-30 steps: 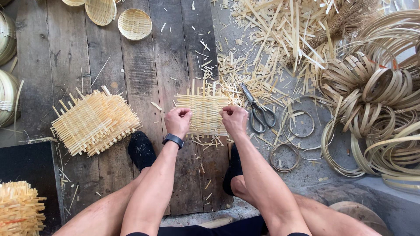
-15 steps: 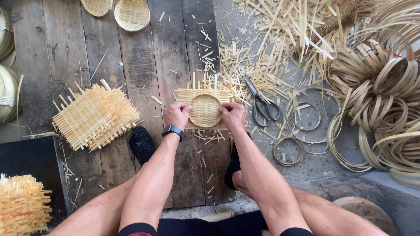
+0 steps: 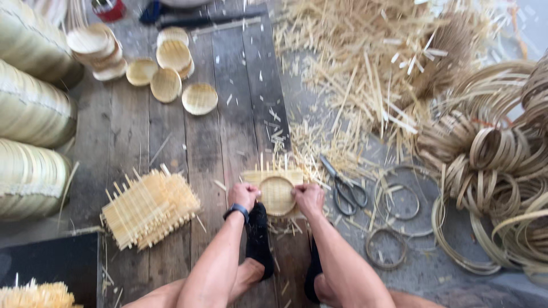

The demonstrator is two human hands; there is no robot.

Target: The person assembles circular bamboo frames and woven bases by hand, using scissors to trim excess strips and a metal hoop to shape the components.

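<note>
A small square woven bamboo mat (image 3: 277, 191) lies on the wooden plank floor (image 3: 228, 120) in front of me, with a round ring pressed onto its middle. My left hand (image 3: 244, 195), with a dark wristband, grips the mat's left side. My right hand (image 3: 309, 198) grips its right side. Both fists are closed on the mat and ring. My feet in black socks rest just below the mat.
A stack of woven square mats (image 3: 149, 207) lies to the left. Scissors (image 3: 344, 186) lie right of the mat. Small round woven dishes (image 3: 171, 77) sit at the top. Bamboo rings and coiled strips (image 3: 491, 171) fill the right. Loose splinters (image 3: 371, 68) cover the top right.
A round ring has come onto the flat mat and both hands press it down. The view has pulled back and tilted up, showing more of the floor and the dishes.
</note>
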